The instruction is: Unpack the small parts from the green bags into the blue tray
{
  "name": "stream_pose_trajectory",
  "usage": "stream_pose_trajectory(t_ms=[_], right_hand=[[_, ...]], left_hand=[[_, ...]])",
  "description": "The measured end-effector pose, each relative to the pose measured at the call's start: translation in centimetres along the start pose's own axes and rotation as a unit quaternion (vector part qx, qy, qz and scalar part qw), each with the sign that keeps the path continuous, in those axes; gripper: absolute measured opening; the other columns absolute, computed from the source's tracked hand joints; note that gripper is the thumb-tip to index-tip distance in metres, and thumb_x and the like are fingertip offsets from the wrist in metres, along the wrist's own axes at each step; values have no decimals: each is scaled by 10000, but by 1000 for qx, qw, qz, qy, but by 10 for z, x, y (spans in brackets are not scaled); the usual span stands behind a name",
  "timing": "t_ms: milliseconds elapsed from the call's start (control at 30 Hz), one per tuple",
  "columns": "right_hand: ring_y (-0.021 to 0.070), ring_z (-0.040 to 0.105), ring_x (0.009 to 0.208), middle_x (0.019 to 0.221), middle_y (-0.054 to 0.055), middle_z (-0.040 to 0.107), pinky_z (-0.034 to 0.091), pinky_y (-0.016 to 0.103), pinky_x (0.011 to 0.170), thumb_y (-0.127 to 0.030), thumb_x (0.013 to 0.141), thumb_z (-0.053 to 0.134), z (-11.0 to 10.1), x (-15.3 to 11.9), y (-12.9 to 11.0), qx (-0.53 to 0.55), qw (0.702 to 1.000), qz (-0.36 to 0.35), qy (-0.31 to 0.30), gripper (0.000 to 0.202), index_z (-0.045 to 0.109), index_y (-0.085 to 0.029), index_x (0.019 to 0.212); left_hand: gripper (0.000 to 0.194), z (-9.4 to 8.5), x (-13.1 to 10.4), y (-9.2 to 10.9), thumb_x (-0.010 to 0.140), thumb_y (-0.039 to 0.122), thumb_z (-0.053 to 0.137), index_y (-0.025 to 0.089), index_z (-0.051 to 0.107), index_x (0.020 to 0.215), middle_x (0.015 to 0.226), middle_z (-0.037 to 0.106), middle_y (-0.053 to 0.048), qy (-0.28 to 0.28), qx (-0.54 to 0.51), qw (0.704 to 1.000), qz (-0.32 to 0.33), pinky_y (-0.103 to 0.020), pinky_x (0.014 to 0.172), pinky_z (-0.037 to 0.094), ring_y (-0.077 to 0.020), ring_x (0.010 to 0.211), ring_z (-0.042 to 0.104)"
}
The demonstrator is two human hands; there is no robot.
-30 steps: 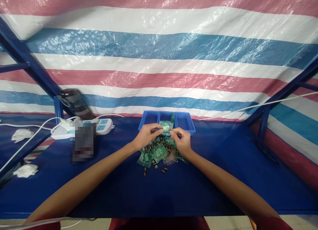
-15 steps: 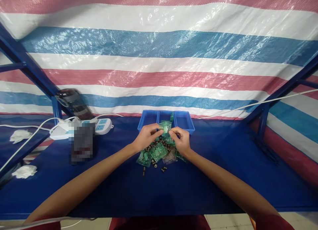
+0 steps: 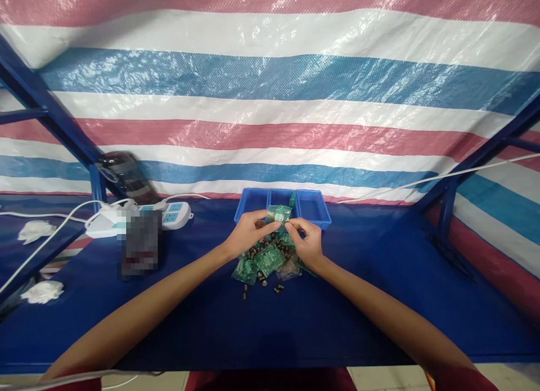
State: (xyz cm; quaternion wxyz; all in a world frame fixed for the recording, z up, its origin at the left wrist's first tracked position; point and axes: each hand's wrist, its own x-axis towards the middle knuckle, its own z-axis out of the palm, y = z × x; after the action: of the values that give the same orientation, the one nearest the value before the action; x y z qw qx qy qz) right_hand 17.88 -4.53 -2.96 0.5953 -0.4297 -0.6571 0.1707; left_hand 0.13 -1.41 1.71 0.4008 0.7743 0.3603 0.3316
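A small clear plastic bag with green contents [image 3: 279, 212] is pinched between my two hands, above a pile on the blue table. My left hand [image 3: 251, 232] grips its left side between thumb and fingers. On the right, my right hand [image 3: 307, 240] is closed at the bag's lower right edge. Below them lie more green-filled bags [image 3: 270, 259], a clear bag with brownish contents [image 3: 289, 266] and several small dark metallic cylinders [image 3: 262, 279]. Just behind the hands stands a blue three-compartment tray [image 3: 314, 207]; a green piece [image 3: 292, 199] rests in its middle compartment.
To the left are a white power strip [image 3: 179, 215] with cables, a blurred dark object [image 3: 142, 242] and a dark jar-like container [image 3: 129, 177]. Crumpled white tissues [image 3: 42, 292] lie at far left. A striped tarp [image 3: 270, 109] hangs behind; blue frame bars flank the table.
My hands have drawn slightly closer together at the bag's lower edge, and the bag has shifted a little left. The pile and tray look the same.
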Motion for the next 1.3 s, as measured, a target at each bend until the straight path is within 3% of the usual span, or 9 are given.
stream_pose_trajectory(t_ms=[600,800,1067,1300], right_hand=[[126,468,552,635,-2,505,402,260,552,-322,889,487,0,-2,-7,26,999,-10,-31,186,541,-189,771],[117,417,548,595,-26,411,389,248,541,-351,867,525,2,-2,-7,13,999,-24,-45,284,426,-203,645],[118,448,532,590,-25,436,385,243,515,-388,883,512,1,1,3,68,995,42,-58,287,458,-198,675],[95,415,467,528,-42,450,343,229,472,-395,841,586,1,2,-1,111,989,81,-52,293,508,-184,654]], left_hand=[[278,-5,0,6,838,386,616,120,640,914,535,497,33,-44,-59,997,7,-179,415,347,-63,422,420],[300,-6,1,1,867,405,576,115,648,895,493,462,40,-62,-33,996,51,-176,413,325,-68,407,427],[290,1,0,5,847,412,598,133,619,926,494,468,52,-22,-19,1000,6,-181,411,344,-79,413,449],[244,-4,2,7,836,366,623,127,583,857,485,456,62,-59,-102,993,-11,-183,428,335,-62,408,421]])
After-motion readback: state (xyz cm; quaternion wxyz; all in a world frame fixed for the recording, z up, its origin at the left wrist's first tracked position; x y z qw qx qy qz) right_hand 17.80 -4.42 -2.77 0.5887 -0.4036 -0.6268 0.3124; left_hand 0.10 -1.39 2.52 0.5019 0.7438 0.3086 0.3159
